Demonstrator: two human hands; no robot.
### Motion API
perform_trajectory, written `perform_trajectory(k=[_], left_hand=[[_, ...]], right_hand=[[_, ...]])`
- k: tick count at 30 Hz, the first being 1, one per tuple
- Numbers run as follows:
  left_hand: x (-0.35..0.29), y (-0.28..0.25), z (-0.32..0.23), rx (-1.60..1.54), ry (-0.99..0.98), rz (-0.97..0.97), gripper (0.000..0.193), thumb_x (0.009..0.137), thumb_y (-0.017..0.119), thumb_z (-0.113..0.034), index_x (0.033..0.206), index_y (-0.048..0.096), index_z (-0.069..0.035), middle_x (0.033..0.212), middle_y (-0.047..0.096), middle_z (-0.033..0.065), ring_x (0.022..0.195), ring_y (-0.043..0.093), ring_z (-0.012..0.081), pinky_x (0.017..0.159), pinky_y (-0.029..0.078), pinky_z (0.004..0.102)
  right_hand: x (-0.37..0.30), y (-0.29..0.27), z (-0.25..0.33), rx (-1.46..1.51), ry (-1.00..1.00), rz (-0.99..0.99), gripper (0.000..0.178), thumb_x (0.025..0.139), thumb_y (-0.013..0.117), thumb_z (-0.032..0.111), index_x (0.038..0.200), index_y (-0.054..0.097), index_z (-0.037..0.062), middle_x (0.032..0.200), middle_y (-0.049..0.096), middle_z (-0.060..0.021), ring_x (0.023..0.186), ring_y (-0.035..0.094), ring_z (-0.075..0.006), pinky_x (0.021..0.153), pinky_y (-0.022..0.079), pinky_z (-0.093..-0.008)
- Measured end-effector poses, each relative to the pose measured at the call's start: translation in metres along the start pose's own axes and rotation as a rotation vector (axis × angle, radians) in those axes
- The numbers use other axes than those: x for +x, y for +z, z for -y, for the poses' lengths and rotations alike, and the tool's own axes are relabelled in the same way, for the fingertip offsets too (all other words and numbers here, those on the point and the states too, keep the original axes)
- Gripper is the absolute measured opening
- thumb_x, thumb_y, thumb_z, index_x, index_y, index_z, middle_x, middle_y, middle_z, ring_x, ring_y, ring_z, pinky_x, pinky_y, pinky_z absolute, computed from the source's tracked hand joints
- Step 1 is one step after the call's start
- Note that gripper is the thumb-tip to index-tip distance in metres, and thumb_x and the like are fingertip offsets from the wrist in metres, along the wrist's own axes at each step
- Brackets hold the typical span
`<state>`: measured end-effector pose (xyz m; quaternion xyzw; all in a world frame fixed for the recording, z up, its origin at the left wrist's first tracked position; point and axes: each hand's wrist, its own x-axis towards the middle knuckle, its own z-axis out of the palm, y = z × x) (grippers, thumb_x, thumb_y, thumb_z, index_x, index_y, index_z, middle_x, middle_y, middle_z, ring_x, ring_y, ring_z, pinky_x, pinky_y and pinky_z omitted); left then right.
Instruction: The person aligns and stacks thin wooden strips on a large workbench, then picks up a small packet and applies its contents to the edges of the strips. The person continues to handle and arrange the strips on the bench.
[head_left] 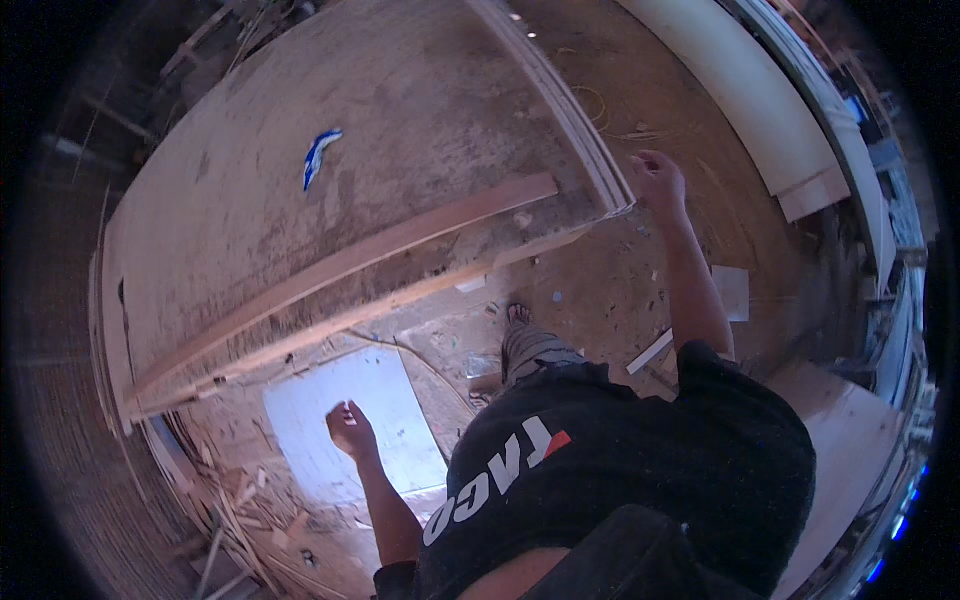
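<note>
My left hand (352, 432) hangs over a white sheet (400, 385) lying on the floor. Its fingers are loosely bent, with pale gaps between them, and I see nothing held. My right hand (660, 182) is out beside the near right corner of a stack of large plywood sheets (420, 120). Its fingers are half curled and apart, with no object visible in them. Along the stack's near edge lies a long narrow wooden strip (350, 268). A crumpled blue and white piece (320, 158) rests on the top sheet.
Wood offcuts (255, 510) litter the floor at the lower left. A thin hose or cable (425, 362) crosses the floor near my feet. Long pale boards (745, 90) stand along the right side, and another panel (840, 430) is at my right.
</note>
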<state>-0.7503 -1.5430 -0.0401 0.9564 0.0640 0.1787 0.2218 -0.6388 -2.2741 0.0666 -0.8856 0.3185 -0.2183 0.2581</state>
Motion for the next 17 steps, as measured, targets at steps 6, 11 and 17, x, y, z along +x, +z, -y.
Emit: perform_trajectory(k=[6, 11, 17], left_hand=[[0.143, 0.052, -0.122, -0.127, 0.253, -0.073, 0.015, 0.090, 0.074, -0.009, 0.102, 0.068, -0.001, 0.087, 0.065, 0.0132, 0.077, 0.065, 0.0293, 0.071, 0.054, 0.0430], [0.165, 0.090, -0.210, -0.216, 0.297, 0.013, 0.021, 0.088, 0.075, -0.010, 0.106, 0.068, -0.003, 0.097, 0.064, 0.0139, 0.089, 0.065, 0.0309, 0.079, 0.054, 0.0447], [0.174, 0.113, -0.258, -0.301, 0.270, 0.079, 0.028, 0.087, 0.077, -0.010, 0.114, 0.068, -0.006, 0.097, 0.063, 0.0144, 0.091, 0.066, 0.0307, 0.081, 0.054, 0.0443]], right_hand=[[0.043, 0.053, -0.013, 0.145, 0.130, 0.304, 0.038, 0.094, 0.074, 0.035, 0.115, 0.077, 0.0043, 0.104, 0.078, -0.0141, 0.098, 0.073, -0.0250, 0.088, 0.055, -0.0367], [0.062, 0.087, -0.047, 0.095, 0.113, 0.470, 0.039, 0.095, 0.072, 0.035, 0.113, 0.076, 0.0012, 0.099, 0.078, -0.0142, 0.091, 0.071, -0.0247, 0.086, 0.054, -0.0369], [0.068, 0.060, -0.019, 0.121, 0.177, 0.617, 0.042, 0.095, 0.072, 0.035, 0.120, 0.074, 0.0019, 0.108, 0.077, -0.0177, 0.099, 0.072, -0.0282, 0.091, 0.052, -0.0383]])
